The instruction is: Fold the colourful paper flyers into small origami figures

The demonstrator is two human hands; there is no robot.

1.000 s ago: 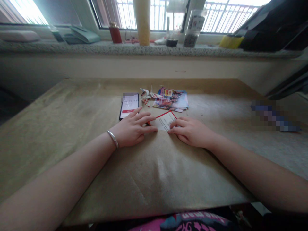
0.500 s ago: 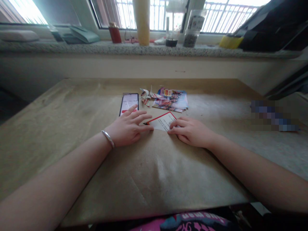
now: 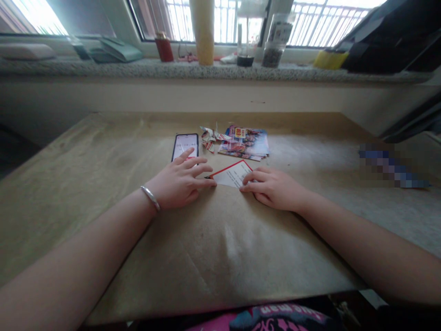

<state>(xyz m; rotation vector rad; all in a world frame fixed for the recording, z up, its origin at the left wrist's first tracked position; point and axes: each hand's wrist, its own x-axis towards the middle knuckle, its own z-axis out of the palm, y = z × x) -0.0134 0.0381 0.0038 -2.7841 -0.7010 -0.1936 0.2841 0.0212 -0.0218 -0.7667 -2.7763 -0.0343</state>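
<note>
A folded piece of printed paper [image 3: 230,176], white with a red border, lies flat on the table between my hands. My right hand [image 3: 274,187] has its fingers bent and pressed together on the paper's right side, gripping it there. My left hand [image 3: 181,183], a silver bangle at its wrist, is open with the fingers spread. Its thumb tip rests at the paper's left corner, while the other fingers reach across the lower part of a phone [image 3: 186,145] with a lit timer screen.
Behind the paper lie a stack of colourful leaflets [image 3: 253,142] and folded paper shapes [image 3: 209,138]. A blurred-out item [image 3: 392,166] sits at the table's right side. Bottles and jars line the stone windowsill [image 3: 138,69].
My left hand has slid slightly left and its thumb has drawn back along the paper's corner. My right hand and the paper stay in place.
</note>
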